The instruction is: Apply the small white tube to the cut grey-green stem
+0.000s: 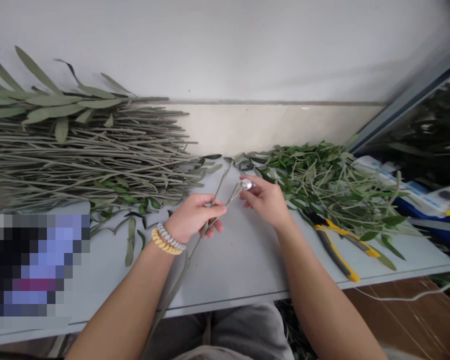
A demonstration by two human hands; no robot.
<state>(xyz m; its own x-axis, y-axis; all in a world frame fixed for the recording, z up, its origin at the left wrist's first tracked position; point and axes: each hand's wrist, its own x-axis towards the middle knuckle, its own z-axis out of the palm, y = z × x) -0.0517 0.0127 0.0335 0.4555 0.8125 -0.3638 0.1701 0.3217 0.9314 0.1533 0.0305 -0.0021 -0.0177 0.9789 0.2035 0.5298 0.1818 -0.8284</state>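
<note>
Clearly, the left hand [210, 217] has its fingers closed around a leafless stem [196, 249], which slants up from the person's lap over the table [240, 265]. Above that hand 2 thin ends spread apart; whether they belong to 1 forked stem or 2, I can't tell. The right hand [264, 200] is just beside the upper ends, fingers bent inward, a shiny metal piece [246, 184] at the fingertips. I can't tell if that piece is worn or gripped, or if the fingers touch the stem.

Around the left wrist sit 2 coiled bands, 1 grey [176, 243] and 1 yellow [166, 245]. Beyond it lies a big heap of bare stems [108, 155], with a leafy branch [60, 102] on top. Right of the right hand is a pile of leaves [318, 172], with yellow-and-black pliers [332, 250] lying open at its near edge.
</note>
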